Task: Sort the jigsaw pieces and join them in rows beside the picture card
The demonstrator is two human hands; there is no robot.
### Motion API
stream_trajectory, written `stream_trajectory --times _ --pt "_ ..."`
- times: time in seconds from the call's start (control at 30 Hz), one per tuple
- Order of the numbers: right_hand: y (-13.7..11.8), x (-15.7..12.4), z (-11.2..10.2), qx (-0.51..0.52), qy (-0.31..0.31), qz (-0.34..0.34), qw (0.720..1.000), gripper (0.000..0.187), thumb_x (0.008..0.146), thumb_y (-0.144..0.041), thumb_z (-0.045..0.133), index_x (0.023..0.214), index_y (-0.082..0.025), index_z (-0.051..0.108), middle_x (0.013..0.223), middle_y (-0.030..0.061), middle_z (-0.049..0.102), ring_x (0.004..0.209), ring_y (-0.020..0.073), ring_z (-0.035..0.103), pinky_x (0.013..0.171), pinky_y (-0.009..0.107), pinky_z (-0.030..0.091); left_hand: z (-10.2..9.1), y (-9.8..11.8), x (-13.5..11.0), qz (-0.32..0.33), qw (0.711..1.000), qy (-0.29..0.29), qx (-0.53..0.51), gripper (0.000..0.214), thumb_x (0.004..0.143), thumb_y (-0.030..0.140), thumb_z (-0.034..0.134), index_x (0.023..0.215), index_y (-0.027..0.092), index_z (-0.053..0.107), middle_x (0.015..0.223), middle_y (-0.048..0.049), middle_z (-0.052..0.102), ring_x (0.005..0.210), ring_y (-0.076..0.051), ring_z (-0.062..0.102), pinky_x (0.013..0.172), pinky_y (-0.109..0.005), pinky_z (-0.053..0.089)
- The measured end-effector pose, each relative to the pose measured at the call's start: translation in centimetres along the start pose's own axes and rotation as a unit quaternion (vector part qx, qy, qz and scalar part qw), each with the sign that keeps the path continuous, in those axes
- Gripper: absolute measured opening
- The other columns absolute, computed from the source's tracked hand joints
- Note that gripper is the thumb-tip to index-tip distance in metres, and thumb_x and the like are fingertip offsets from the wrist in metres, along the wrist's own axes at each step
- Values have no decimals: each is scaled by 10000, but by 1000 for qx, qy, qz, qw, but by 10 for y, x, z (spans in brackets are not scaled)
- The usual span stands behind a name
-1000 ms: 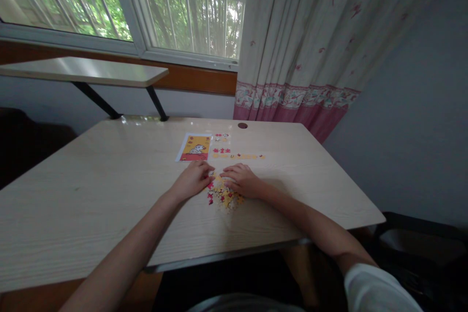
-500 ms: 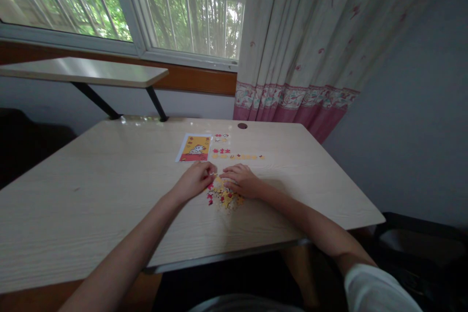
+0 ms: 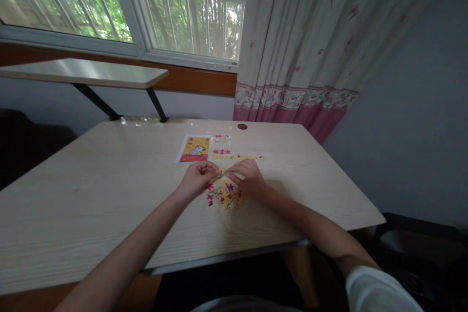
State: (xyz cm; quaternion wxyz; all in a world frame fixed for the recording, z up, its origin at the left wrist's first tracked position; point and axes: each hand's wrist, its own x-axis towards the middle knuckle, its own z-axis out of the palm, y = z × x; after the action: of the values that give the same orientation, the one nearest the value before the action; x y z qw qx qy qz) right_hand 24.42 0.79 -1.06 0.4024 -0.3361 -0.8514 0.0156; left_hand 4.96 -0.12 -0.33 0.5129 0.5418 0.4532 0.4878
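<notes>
A loose pile of small jigsaw puzzle pieces (image 3: pixel 225 197), yellow, red and white, lies on the desk in front of me. Over its far edge my left hand (image 3: pixel 199 176) is closed in a pinch on a yellow puzzle piece (image 3: pixel 221 170). My right hand (image 3: pixel 249 176) meets it from the other side, thumb and fingers drawn together at the same piece; its fingertips are partly hidden. Beyond my hands lies a row of yellow pieces (image 3: pixel 219 157), with a short row of red pieces (image 3: pixel 221 151) behind it. The picture sheet (image 3: pixel 195 148) shows a white cartoon animal on yellow and red.
A small group of pieces (image 3: pixel 221 138) sits right of the sheet's top. The pale wooden desk (image 3: pixel 109 195) has a round dark cable hole (image 3: pixel 242 126) at the back. A raised shelf (image 3: pixel 91 72) stands back left; a curtain (image 3: pixel 292 58) hangs behind.
My right hand has lifted off the pile and curled its fingers into a pinch. My left hand has shifted slightly right, and a yellow piece now shows between the fingertips.
</notes>
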Motion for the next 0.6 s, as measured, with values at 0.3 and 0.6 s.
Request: stream_trajectory --times 0.3,0.6 --pt "1 1 -1 -7 18 -23 1000 130 824 -327 574 793 -219 639 753 12 664 751 141 577 738 299 368 4 -1 -3 -1 1000 -21 -7 225 569 301 742 626 140 596 534 11 573 471 -85 485 463 -199 351" --pt "2 4 -8 -25 17 -37 999 156 844 -324 544 802 -216 648 756 18 654 761 141 560 751 308 355 4 2 -5 34 998 -42 28 225 629 347 696 663 142 609 645 -30 634 581 -128 555 567 -245 426"
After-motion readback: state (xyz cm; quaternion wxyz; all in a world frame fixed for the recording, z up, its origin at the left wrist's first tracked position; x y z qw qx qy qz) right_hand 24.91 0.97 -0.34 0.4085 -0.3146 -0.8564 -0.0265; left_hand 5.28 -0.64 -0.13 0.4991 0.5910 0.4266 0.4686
